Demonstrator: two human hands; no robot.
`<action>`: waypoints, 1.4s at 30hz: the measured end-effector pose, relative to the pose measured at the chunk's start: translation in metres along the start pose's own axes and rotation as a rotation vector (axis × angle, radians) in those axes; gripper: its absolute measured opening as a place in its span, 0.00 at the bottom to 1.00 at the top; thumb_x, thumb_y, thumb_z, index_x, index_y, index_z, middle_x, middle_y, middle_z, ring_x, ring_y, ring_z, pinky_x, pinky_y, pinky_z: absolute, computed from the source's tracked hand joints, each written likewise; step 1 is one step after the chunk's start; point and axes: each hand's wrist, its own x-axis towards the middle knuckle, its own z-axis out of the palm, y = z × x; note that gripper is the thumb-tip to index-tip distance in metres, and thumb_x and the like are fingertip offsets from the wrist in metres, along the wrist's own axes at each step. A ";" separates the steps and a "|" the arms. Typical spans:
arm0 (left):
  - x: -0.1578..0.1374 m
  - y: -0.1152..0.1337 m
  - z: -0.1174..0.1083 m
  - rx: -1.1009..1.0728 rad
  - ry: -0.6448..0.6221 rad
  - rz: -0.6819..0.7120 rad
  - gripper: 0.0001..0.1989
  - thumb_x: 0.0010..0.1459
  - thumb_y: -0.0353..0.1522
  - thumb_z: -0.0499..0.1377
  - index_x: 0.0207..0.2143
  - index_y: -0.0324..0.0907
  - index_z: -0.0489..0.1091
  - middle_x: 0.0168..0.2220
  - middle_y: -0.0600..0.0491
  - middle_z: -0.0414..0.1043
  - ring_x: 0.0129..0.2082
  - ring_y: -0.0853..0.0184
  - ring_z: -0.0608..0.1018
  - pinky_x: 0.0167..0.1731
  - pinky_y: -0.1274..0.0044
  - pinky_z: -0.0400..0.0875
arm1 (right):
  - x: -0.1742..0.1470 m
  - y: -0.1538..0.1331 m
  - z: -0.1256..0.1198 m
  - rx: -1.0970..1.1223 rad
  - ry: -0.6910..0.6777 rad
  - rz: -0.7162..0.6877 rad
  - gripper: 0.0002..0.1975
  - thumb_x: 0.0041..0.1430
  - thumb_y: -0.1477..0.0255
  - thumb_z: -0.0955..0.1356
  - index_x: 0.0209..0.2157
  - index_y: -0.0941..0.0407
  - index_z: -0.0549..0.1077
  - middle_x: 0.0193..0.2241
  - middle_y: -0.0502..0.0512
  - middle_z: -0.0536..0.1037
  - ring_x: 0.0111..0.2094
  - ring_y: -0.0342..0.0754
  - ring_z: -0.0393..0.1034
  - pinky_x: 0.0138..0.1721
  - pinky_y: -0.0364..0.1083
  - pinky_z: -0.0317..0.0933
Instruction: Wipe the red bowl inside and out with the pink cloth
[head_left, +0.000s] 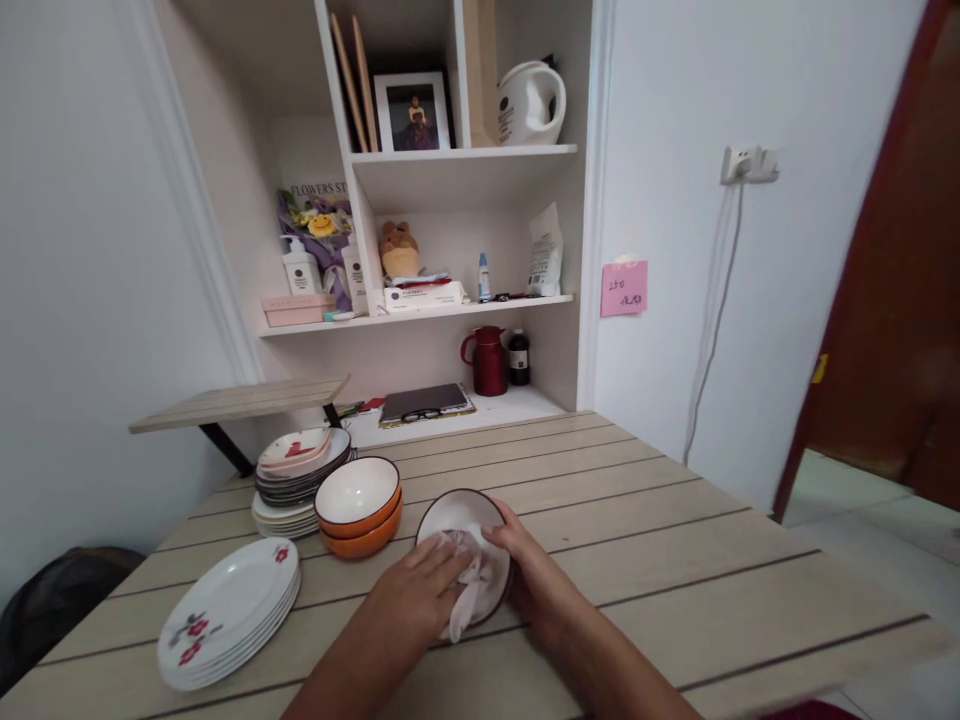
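Observation:
A white bowl with a dark rim (455, 508) is tilted toward me above the table's near middle. My right hand (526, 562) grips its right side, thumb over the rim and the other fingers behind it. Inside the bowl, my left hand (424, 590) presses a crumpled whitish cloth (471, 590) against the inner wall, and part of the cloth hangs over the near rim. To the left stand stacked orange bowls (360, 510) with white insides. Nearer me lies a stack of oval white plates (232, 610) with red flowers.
Behind the orange bowls is a mixed stack of plates and small dishes (296, 480), close to a small raised wooden shelf (240, 405). A laptop (424, 402) and a red jug (489, 362) sit beyond the slatted table (645, 520), below wall shelves.

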 end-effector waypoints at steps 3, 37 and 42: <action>-0.003 0.007 0.009 0.040 0.100 -0.013 0.11 0.71 0.26 0.55 0.46 0.42 0.78 0.52 0.50 0.82 0.50 0.64 0.83 0.60 0.70 0.73 | -0.004 0.000 -0.001 0.021 0.030 -0.016 0.45 0.47 0.65 0.77 0.66 0.49 0.61 0.47 0.56 0.84 0.44 0.57 0.78 0.44 0.51 0.65; 0.002 0.048 0.026 0.062 0.314 -0.217 0.15 0.72 0.26 0.52 0.37 0.41 0.78 0.48 0.51 0.83 0.46 0.64 0.85 0.56 0.70 0.77 | -0.002 0.004 -0.009 -0.102 0.049 -0.075 0.42 0.45 0.62 0.81 0.62 0.44 0.71 0.51 0.58 0.82 0.47 0.61 0.77 0.47 0.55 0.68; 0.004 0.056 0.039 0.023 0.346 -0.285 0.16 0.74 0.30 0.51 0.42 0.43 0.79 0.48 0.51 0.83 0.45 0.65 0.85 0.54 0.71 0.79 | -0.007 0.001 -0.004 -0.062 0.056 -0.018 0.52 0.46 0.62 0.80 0.70 0.42 0.58 0.39 0.53 0.84 0.40 0.59 0.80 0.42 0.53 0.67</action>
